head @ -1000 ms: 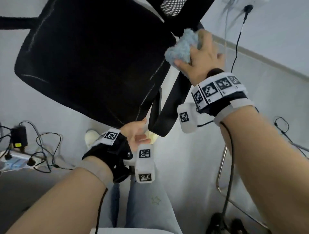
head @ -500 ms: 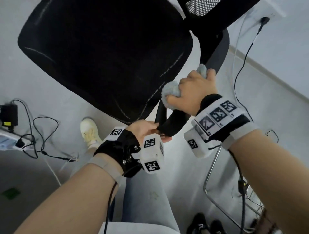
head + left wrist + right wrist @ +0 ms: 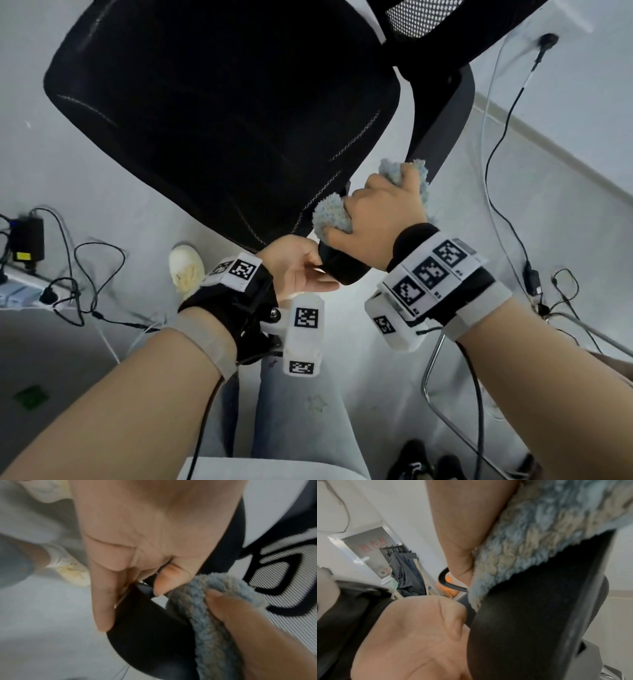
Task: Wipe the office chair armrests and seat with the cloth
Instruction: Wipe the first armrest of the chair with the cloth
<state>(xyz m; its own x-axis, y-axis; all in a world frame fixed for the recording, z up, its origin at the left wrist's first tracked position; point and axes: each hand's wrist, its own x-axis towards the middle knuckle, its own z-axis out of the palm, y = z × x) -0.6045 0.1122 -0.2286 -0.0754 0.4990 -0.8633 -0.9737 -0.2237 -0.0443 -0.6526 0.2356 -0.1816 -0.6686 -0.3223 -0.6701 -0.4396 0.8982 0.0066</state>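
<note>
The black office chair seat (image 3: pixel 222 120) fills the upper middle of the head view. Its right armrest (image 3: pixel 443 113) runs down toward me. My right hand (image 3: pixel 380 212) grips a fluffy blue cloth (image 3: pixel 330 212) and presses it onto the armrest near its front end. My left hand (image 3: pixel 305 270) holds the armrest's rounded front tip between thumb and fingers. The left wrist view has the cloth (image 3: pixel 211 622) wrapped over the armrest (image 3: pixel 150 635). From the right wrist, the cloth (image 3: pixel 539 547) lies on the armrest's top (image 3: pixel 530 622).
The mesh backrest (image 3: pixel 418 17) rises at the top right. Cables and a power strip (image 3: pixel 61 274) lie on the floor at left. A cable (image 3: pixel 496 154) hangs from the wall at right. A chrome tube frame (image 3: pixel 431 370) stands by my right wrist. My white shoe (image 3: pixel 186 270) is under the seat.
My right hand has slid the cloth down the armrest from the backrest end to near the front tip. My left hand has closed on the armrest's front tip.
</note>
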